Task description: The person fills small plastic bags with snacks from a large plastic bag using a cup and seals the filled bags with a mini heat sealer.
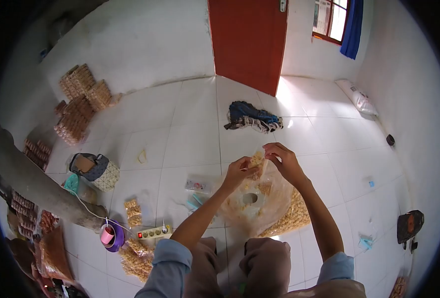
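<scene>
My left hand (241, 171) is closed on a small clear plastic bag (257, 160) with pale yellow snack pieces in it. At the bag's upper right edge, the fingers of my right hand (279, 158) are pinched together on the plastic. Below both hands a large clear plastic bag (250, 218) lies spread on the floor, with a round grey shape (250, 198) showing in its middle. Loose yellow snacks (295, 216) fill the right side of that large bag.
Filled packets (133, 212) and a power strip (154, 232) lie at the left, near a purple bowl (113, 238) and a patterned bag (103, 174). Packet stacks (81, 104) stand by the wall. Dark cloth (252, 116) lies ahead, before a red door (247, 44).
</scene>
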Demonstrator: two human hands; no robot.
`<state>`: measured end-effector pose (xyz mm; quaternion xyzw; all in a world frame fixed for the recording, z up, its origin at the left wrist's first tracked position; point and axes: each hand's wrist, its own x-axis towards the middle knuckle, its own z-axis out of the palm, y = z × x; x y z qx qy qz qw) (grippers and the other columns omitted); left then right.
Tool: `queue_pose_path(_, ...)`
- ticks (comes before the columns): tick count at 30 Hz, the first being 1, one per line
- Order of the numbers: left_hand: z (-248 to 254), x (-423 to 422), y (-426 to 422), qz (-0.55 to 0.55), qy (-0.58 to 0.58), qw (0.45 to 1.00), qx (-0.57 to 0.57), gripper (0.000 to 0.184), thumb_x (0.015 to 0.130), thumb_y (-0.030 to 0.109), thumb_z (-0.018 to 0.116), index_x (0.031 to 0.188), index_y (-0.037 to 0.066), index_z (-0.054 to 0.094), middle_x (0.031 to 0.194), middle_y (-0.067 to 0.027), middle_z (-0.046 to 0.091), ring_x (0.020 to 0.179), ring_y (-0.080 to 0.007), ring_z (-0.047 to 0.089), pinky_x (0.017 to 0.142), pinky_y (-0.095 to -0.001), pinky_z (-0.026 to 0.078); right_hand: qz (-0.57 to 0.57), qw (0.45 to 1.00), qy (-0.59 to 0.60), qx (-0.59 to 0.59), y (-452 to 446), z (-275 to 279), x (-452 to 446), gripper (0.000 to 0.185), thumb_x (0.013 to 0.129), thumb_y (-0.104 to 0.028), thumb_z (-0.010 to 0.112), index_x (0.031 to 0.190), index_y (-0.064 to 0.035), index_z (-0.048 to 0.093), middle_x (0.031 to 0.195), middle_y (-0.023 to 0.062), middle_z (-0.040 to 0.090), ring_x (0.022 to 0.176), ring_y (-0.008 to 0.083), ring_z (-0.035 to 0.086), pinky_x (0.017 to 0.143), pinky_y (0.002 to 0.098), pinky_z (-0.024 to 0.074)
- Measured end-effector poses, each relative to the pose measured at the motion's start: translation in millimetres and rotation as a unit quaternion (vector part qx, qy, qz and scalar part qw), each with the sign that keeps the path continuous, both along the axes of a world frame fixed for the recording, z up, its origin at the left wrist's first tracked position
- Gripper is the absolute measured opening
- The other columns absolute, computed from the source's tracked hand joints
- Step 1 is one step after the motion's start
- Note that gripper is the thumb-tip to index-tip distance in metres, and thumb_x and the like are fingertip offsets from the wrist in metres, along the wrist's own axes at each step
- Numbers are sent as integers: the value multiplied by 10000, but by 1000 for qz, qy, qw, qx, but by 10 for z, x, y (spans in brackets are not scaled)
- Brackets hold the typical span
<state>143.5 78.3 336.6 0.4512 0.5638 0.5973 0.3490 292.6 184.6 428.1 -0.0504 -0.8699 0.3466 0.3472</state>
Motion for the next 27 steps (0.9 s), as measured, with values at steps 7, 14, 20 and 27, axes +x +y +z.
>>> queue_pose_path(7,196,120,-148,-50,-73,995,56,378,760,89,699,1072,17,499,930,-14,581,837,-90,566,748,-248,476,-16,998,20,50,-159,270,-10,100,771,19,603,847,-2,541,994,123,588,810,292,597,659,339,499)
queue_pose_path(14,61,137,-158,-40,-113,985,126,366,763,79,691,1079,25,513,861,-18,593,765,-66,553,638,-238,486,2,1000,-3,18,-201,76,-120,99,771,4,611,845,-3,544,982,119,587,801,285,601,658,326,502)
queue_pose_path(20,-532,-109,-64,37,-5,999,-11,461,724,191,746,1068,-7,514,832,-48,597,736,-81,543,632,-239,469,-10,989,-22,-143,13,-651,-283,208,809,-62,605,1013,-33,579,1015,97,587,842,194,583,732,289,482)
queue_pose_path(27,-1586,-414,-188,95,82,983,-137,556,706,272,757,1093,-25,489,860,-86,603,761,-116,573,700,-256,476,-70,928,-365,32,206,-3051,108,657,711,-173,718,1264,-52,384,1259,145,430,1184,320,380,980,430,324)
